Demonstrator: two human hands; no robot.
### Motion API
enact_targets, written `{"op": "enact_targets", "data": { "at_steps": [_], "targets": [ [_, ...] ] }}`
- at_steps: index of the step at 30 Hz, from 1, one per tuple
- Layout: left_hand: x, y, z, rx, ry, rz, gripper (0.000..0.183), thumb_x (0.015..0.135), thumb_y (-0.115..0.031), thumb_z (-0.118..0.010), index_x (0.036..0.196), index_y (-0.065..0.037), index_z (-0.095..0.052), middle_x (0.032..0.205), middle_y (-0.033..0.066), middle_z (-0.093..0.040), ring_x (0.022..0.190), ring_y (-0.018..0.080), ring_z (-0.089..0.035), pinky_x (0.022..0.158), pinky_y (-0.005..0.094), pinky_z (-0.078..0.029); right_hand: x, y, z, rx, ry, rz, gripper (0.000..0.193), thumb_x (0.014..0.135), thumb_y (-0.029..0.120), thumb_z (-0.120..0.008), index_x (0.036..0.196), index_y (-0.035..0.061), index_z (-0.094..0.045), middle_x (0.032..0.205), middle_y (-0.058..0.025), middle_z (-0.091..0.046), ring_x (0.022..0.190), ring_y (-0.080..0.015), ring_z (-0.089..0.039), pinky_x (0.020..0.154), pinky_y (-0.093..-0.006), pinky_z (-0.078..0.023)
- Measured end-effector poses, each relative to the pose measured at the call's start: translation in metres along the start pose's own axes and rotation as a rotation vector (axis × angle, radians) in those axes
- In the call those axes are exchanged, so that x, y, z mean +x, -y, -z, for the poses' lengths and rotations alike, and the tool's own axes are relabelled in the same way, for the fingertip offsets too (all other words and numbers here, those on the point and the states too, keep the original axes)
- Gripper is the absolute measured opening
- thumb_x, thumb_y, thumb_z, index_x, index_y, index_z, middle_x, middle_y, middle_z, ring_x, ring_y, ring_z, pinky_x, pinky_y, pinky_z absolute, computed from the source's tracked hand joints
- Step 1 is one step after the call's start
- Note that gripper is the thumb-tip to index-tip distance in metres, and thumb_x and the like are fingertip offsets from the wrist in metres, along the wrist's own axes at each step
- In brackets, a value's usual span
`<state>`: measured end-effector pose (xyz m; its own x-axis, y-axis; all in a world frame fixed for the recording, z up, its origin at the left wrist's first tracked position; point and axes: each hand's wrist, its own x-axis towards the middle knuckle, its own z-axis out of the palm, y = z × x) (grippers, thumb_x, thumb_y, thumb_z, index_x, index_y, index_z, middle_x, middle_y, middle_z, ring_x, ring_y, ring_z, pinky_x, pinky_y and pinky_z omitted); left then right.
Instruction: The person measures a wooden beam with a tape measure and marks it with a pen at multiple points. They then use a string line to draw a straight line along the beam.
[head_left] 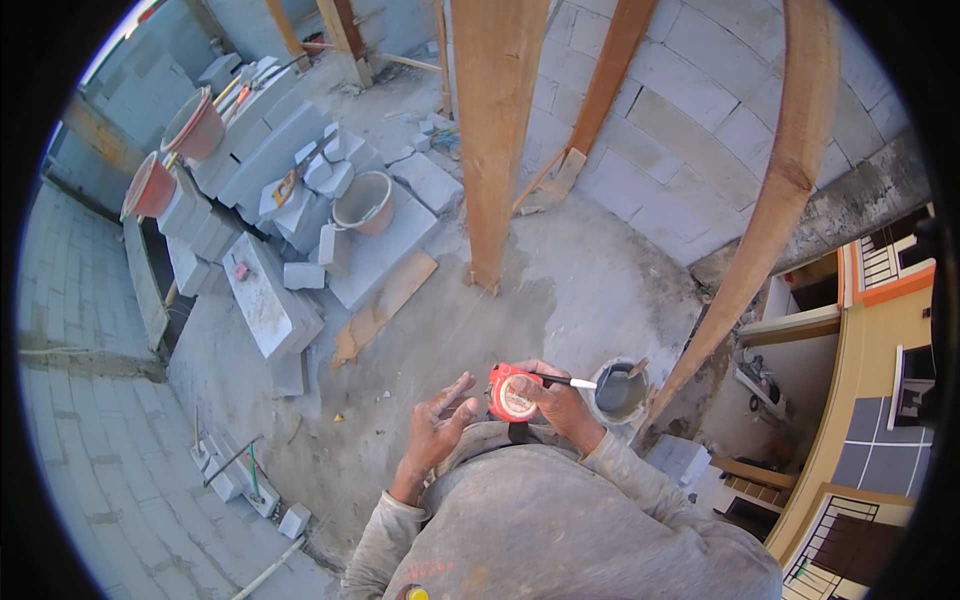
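My right hand (572, 412) is wrapped round a red tape measure (497, 388) with a pale round face, held in front of my waist. In the same hand a black marker (562, 380) with a white end sticks out to the right. Just left of the tape measure, my left hand (438, 430) is raised with its fingers apart and holds nothing. No drawn-out blade of the tape shows. A grey bucket (603, 385) with wet-looking mortar and a tool in it stands on the floor beyond my right hand.
Wooden posts (490, 130) rise ahead, and a leaning timber (770, 220) stands at the right. Stacked pale blocks (265, 290), a reddish bucket (364, 204) and a board (385, 305) lie ahead left. A block wall (90, 440) runs along the left; the right side drops toward a neighbouring building (860, 370).
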<state>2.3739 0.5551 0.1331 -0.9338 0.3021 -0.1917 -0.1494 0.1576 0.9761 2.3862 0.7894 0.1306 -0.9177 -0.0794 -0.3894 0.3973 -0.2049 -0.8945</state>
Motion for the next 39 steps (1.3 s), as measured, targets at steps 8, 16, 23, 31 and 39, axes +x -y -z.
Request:
{"op": "enact_targets", "data": {
  "at_steps": [8, 16, 23, 31, 39],
  "targets": [
    [-0.034, 0.130, 0.047, 0.645, 0.360, 0.517, 0.037, 0.091, -0.047, -0.067, 0.110, -0.017, -0.078, 0.105, 0.0174, -0.074, 0.096, 0.0386, -0.071, 0.083, 0.0449, -0.055, 0.026, -0.057, 0.026, -0.170, -0.351, -0.282, 0.064, 0.085, 0.055, -0.077, 0.118, 0.0021, -0.067, 0.095, -0.0043, -0.071, 0.077, -0.0086, -0.066, 0.060, -0.0234, -0.053],
    [-0.053, 0.184, 0.051, 0.621, 0.250, 0.369, 0.035, 0.096, -0.035, -0.063, 0.102, -0.002, -0.071, 0.096, 0.0226, -0.071, 0.090, 0.0436, -0.066, 0.079, 0.0472, -0.051, 0.047, -0.086, 0.043, -0.204, -0.490, -0.358, 0.058, 0.084, 0.054, -0.079, 0.110, 0.0030, -0.068, 0.086, -0.0002, -0.068, 0.066, -0.0062, -0.061, 0.050, -0.0224, -0.048],
    [-0.072, 0.162, 0.064, -0.159, 0.223, 0.603, 0.030, 0.105, -0.027, -0.057, 0.100, 0.001, -0.067, 0.086, 0.0031, -0.067, 0.080, 0.0128, -0.060, 0.074, 0.0319, -0.050, 0.072, -0.091, 0.049, -0.223, -0.501, -0.354, 0.057, 0.085, 0.054, -0.077, 0.112, 0.0054, -0.069, 0.085, 0.0020, -0.067, 0.067, -0.0055, -0.060, 0.050, -0.0214, -0.048],
    [-0.049, 0.163, 0.001, -0.591, 0.345, 0.789, 0.021, 0.103, -0.023, -0.058, 0.099, -0.006, -0.070, 0.089, -0.0061, -0.065, 0.084, 0.0057, -0.055, 0.080, 0.0244, -0.045, 0.158, -0.146, 0.117, -0.434, -0.473, -0.312, 0.055, 0.086, 0.046, -0.080, 0.108, -0.0023, -0.067, 0.085, -0.0033, -0.064, 0.068, -0.0103, -0.061, 0.051, -0.0267, -0.051],
    [-0.020, 0.239, -0.159, 0.054, -0.024, 0.615, 0.043, 0.098, -0.034, -0.055, 0.127, -0.004, -0.065, 0.128, 0.0229, -0.064, 0.128, 0.0373, -0.055, 0.108, 0.0458, -0.041, 0.208, -0.213, 0.198, -0.628, -0.418, -0.524, 0.045, 0.085, 0.036, -0.081, 0.108, 0.0000, -0.068, 0.091, -0.0071, -0.068, 0.075, -0.0155, -0.066, 0.055, -0.0316, -0.058]
  ]
}}
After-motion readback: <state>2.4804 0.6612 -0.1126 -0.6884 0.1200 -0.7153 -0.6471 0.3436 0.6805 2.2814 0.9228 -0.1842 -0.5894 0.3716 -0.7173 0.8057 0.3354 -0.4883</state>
